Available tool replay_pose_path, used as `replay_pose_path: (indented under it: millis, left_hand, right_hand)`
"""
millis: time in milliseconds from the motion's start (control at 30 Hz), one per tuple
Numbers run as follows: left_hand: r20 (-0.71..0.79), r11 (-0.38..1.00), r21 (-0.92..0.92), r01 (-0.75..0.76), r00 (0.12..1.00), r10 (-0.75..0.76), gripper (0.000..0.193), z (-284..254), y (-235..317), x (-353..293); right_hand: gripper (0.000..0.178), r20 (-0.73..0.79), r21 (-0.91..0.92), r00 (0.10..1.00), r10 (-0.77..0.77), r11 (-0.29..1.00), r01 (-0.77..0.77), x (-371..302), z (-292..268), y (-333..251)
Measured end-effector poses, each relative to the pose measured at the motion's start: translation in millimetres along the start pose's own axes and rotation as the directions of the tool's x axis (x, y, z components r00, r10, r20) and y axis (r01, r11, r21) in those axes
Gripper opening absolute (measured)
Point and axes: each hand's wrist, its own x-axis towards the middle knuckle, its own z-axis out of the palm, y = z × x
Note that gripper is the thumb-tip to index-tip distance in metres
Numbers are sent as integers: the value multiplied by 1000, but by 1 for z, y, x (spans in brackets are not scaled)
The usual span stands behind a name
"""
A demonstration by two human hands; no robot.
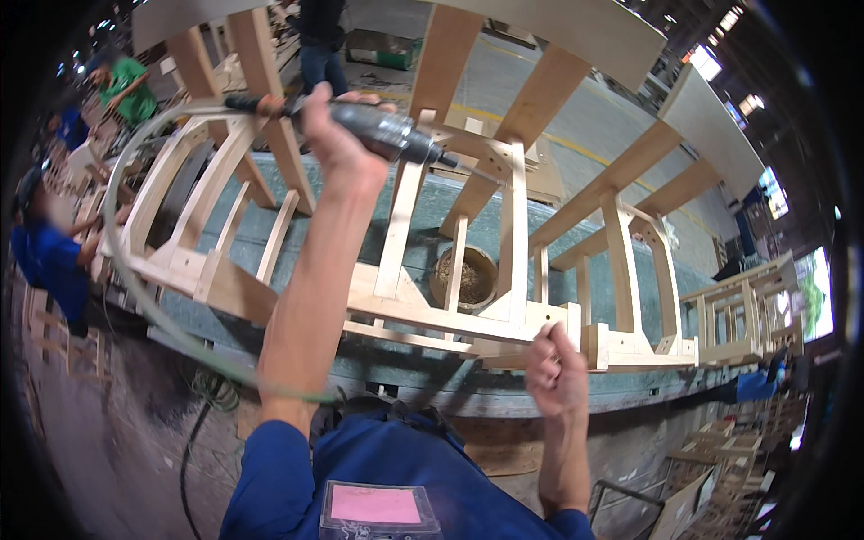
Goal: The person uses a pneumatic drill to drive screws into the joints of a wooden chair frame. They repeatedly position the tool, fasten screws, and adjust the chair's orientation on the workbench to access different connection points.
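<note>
Green bench (387, 364) in a workshop, wooden frames (516, 243) standing along it. Left hand (337, 144): fingers wrapped around a driver (378, 130), raised above the bench. Right hand (558, 369): thumb and fingers drawn together at a corner block (565, 315) of the middle frame; cannot tell whether anything small is pinched. Progress (judged): main parts look joined; the block's dark hole (548, 317) seems unfilled, so fastening is probably incomplete. Driver's long axis slants from upper left to lower right, bit toward the middle frame; contact unclear. Hose (126, 153) curves down left. Bucket (487, 265) beyond the frame's lower rail.
</note>
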Motion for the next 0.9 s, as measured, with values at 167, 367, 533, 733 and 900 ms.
replay_pose_path:
  millis: [167,367,533,733,900]
  left_hand:
    - [-131,1000,-23,-16,991,12,33,-5,-40,42]
    - [-48,997,-32,64,997,-66,32,-33,-40,71]
    - [72,990,133,48,996,-58,43,16,-50,19]
    - [305,993,117,13,951,-48,43,61,-28,-33]
    - [458,993,111,43,885,-89,43,61,-21,-52]
  right_hand:
    - [29,141,-97,984,-111,987,125,67,20,-79]
    - [38,237,-115,971,-31,992,59,107,45,-68]
    - [52,98,251,984,-147,961,118,136,79,-36]
    - [38,107,528,965,-238,836,148,146,99,-43]
    - [25,125,595,953,-274,790,149,141,102,-50]
